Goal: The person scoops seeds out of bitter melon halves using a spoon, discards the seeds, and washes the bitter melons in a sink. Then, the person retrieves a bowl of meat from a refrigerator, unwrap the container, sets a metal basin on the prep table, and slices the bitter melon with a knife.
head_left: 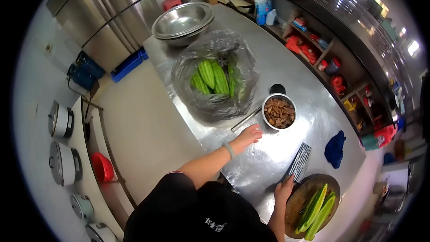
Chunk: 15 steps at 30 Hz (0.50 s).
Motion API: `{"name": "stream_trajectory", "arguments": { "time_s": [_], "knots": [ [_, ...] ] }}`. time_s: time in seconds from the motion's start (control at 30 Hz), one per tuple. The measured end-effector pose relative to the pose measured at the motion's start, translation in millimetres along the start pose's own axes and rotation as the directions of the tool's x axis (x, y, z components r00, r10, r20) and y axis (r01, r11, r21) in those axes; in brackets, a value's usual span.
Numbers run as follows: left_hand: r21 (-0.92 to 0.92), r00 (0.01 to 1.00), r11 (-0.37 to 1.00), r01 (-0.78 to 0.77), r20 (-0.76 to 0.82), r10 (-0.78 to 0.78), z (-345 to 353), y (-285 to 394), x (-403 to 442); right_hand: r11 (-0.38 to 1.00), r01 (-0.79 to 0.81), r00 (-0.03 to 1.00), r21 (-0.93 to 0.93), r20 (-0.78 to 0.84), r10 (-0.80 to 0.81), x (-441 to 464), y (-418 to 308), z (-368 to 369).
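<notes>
My left hand (250, 136) hovers over the steel table, fingers apart and holding nothing, just below a metal pot (279, 111) of brown chunks. My right hand (284, 189) is closed round the handle of a cleaver (300, 161), whose patterned blade points away from me beside the round cutting board (294, 204). Cut pieces of bitter melon (316, 210) lie on that board. Whole bitter melons (214, 77) sit in an open grey plastic bag (181, 80). A metal rod or handle (245, 120) lies left of the pot, and a round black object (277, 88) is behind it.
Stacked metal basins (182, 21) stand at the table's far left corner. A dark blue cloth (334, 149) lies near the right edge. Shelves (313, 45) with jars and packets run along the right side. Lidded pots (62, 163) line the left counter.
</notes>
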<state>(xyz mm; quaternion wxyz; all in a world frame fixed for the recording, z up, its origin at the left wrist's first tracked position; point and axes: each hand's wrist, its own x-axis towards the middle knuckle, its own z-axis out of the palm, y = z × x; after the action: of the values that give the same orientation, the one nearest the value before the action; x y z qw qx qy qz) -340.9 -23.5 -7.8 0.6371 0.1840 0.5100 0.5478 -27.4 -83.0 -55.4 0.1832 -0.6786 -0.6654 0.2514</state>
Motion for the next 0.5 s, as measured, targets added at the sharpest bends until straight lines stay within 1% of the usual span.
{"name": "stream_trajectory", "arguments": {
  "time_s": [0.03, 0.07, 0.1, 0.13, 0.17, 0.2, 0.23, 0.27, 0.3, 0.33, 0.37, 0.43, 0.47, 0.5],
  "knots": [
    [0.032, 0.999, 0.999, -0.018, 0.044, 0.017, -15, -2, -9, 1.0, 0.025, 1.0, -0.009, 0.011, -0.025, -1, -2, -3],
    [0.063, 0.995, 0.997, -0.04, 0.089, 0.035, -34, -2, -20, 0.989, 0.057, 0.997, -0.138, 0.049, -0.051, 1, -1, -8],
    [0.127, 0.998, 0.99, -0.054, -0.027, 0.058, -56, 8, -46, 0.963, 0.083, 0.995, -0.258, 0.081, -0.064, 2, -4, -10],
    [0.197, 0.986, 0.979, -0.056, -0.142, 0.085, -80, 18, -78, 0.939, 0.122, 0.99, -0.322, -0.03, -0.139, 6, -18, -15],
    [0.172, 0.963, 0.981, -0.092, -0.235, 0.132, -109, 12, -95, 0.939, 0.129, 0.989, -0.319, -0.028, -0.145, 9, -24, -14],
    [0.149, 0.929, 0.98, -0.131, -0.327, 0.174, -136, 5, -110, 0.934, 0.234, 0.954, -0.269, -0.121, -0.274, 15, -28, -13],
    [0.128, 0.897, 0.983, -0.131, -0.407, 0.173, -156, 11, -130, 0.912, 0.34, 0.895, -0.23, -0.217, -0.389, 19, -37, -11],
    [0.107, 0.859, 0.985, -0.133, -0.484, 0.169, -176, 18, -150, 0.883, 0.413, 0.861, -0.222, -0.22, -0.458, 25, -59, -12],
    [0.09, 0.839, 0.989, -0.115, -0.524, 0.146, -201, 22, -166, 0.881, 0.419, 0.858, -0.222, -0.222, -0.464, 31, -85, -10],
    [0.071, 0.818, 0.992, -0.102, -0.561, 0.125, -218, 27, -177, 0.891, 0.455, 0.879, 0.008, -0.169, -0.447, 38, -114, -5],
    [0.066, 0.818, 0.991, -0.115, -0.56, 0.132, -232, 30, -183, 0.858, 0.456, 0.89, 0.237, -0.108, -0.443, 46, -144, 2],
    [-0.068, 0.749, 0.99, -0.12, -0.661, 0.045, -250, 43, -195, 0.767, 0.54, 0.831, 0.346, -0.076, -0.55, 66, -200, 27],
    [-0.072, 0.749, 0.989, -0.13, -0.661, 0.05, -261, 45, -191, 0.748, 0.568, 0.807, 0.343, -0.049, -0.589, 79, -227, 40],
    [-0.116, 0.796, 0.982, -0.147, -0.603, 0.048, -272, 46, -183, 0.728, 0.594, 0.78, 0.342, -0.022, -0.626, 93, -251, 56]
  ]
}}
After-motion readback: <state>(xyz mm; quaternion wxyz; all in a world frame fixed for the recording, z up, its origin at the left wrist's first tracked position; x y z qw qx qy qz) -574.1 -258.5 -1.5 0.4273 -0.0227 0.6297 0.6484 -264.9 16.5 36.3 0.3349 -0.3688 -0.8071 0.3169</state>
